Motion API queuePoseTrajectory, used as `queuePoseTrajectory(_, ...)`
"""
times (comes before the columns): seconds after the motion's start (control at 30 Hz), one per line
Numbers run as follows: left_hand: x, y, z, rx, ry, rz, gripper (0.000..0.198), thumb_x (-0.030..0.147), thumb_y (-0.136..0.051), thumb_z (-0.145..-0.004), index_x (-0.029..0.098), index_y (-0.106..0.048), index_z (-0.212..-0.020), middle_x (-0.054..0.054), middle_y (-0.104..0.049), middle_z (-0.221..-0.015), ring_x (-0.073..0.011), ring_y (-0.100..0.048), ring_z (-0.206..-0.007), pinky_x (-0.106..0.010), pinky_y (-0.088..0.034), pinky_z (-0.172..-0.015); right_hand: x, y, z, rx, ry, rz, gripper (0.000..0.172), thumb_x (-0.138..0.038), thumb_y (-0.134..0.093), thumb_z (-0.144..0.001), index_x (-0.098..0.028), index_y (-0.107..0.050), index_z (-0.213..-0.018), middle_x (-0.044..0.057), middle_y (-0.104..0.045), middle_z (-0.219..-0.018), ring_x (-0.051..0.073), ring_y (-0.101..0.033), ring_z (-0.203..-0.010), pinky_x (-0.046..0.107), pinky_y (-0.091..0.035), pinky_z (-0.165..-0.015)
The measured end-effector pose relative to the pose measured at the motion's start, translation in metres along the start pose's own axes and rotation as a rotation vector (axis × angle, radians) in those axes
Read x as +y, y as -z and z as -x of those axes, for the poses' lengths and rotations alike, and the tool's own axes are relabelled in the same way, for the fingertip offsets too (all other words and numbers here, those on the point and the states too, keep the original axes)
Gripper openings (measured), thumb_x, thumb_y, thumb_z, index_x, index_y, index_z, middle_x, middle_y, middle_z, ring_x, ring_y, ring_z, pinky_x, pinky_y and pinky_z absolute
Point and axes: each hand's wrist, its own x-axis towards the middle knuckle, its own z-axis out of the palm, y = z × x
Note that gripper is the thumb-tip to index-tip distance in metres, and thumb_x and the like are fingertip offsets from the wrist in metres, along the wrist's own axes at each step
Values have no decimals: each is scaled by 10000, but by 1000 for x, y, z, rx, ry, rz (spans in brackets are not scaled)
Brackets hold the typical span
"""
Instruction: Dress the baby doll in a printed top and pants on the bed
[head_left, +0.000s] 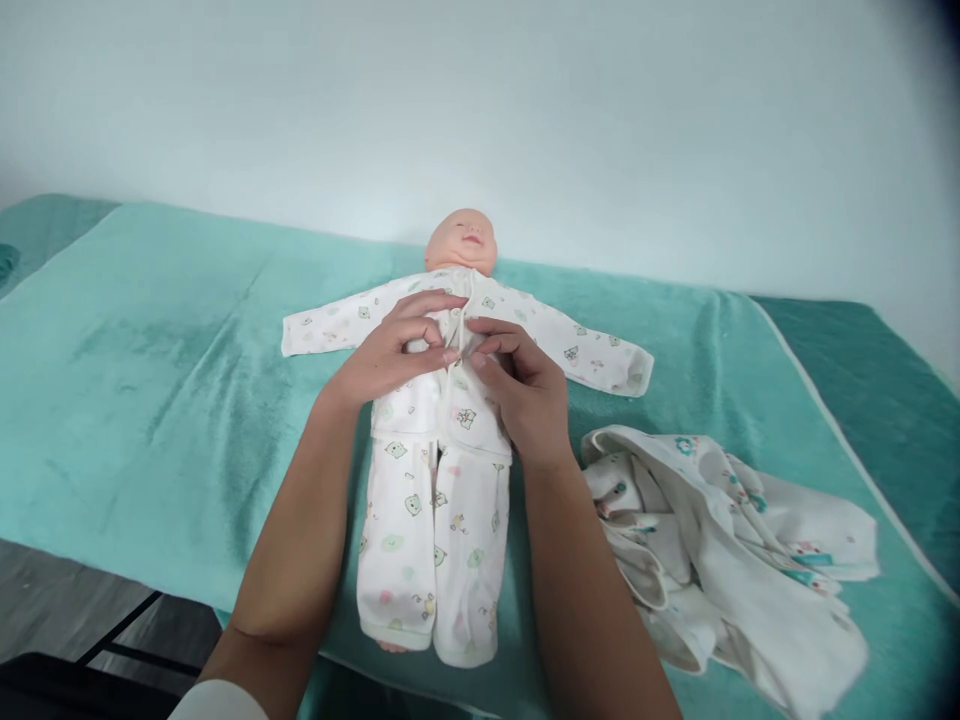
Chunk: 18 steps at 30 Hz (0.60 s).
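Clearly, the left hand (401, 345), half-curled, touches the button-front jacket (466, 420) on the baby doll (460, 240) lying face-up mid-blanket (187, 400); the right hand (521, 378), fingers bent, meets it opposite. Whether either grips cloth, I can't tell. Both forearms angle inward.

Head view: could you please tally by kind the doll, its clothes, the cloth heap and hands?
Pink plastic doll: 1
White printed fabric long-sleeved top: 1
White printed fabric trousers: 1
Crumpled white printed cloth heap: 1
Left hand, right hand: 2
Total: 6

White printed top (471, 405) — spread-sleeved, on supine doll (461, 242)
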Motion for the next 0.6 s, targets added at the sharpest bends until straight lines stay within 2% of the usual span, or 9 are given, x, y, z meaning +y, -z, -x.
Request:
queuePoseTrajectory(0.13, 1, -4, 1, 66, 60, 40, 309, 315, -733, -911, 211, -513, -720, -48, -625, -1506, -278, -522, -1456, -536, -435, -1187, 1, -1, -1, 13, 26, -3, 25, -277, -754, -911, -274, -735, -896, 20, -741, -1215, 208, -657, -1202, 413, -499, -1071)
queuePoseTrajectory(0.23, 0, -5, 1, 94, 75, 50, 112, 242, -707, -906, 234, -601, -872, -46, -611, -1518, -260, -517, -1467, -531, -389, -1232, 2, -2, 0, 24, 54, 1, 29, -261, -748, -919, -287, -760, -916, 16, -754, -1188, 207, -667, -1205, 425, -505, -1093)
queuePoseTrajectory(0.3, -1, -5, 1, 87, 70, 50, 70, 232, -689, -913, 252, -659, -974, -45, -603, -1523, -255, -506, -1480, -529, -363, -1254, 2, -2, 0, 33, 75, 19, 49, -257, -747, -923, -296, -778, -919, 12, -763, -1171, 210, -673, -1208, 438, -510, -1108)
queuePoseTrajectory(0.37, -1, -5, 0, 81, 63, 54, 87, 260, -692, -926, 265, -702, -1012, -42, -600, -1524, -258, -504, -1483, -523, -362, -1259, 2, -2, 0, 42, 94, 37, 74, -252, -747, -926, -307, -796, -924, 7, -770, -1162, 211, -678, -1207, 448, -516, -1118)
queuePoseTrajectory(0.6, -1, -6, 0, 80, 56, 83, 122, 400, -744, -927, 291, -788, -961, -37, -618, -1498, -277, -523, -1461, -515, -407, -1234, 2, -2, -1, 49, 88, 43, 130, -254, -755, -925, -352, -835, -956, -4, -774, -1167, 211, -683, -1212, 475, -516, -1153)
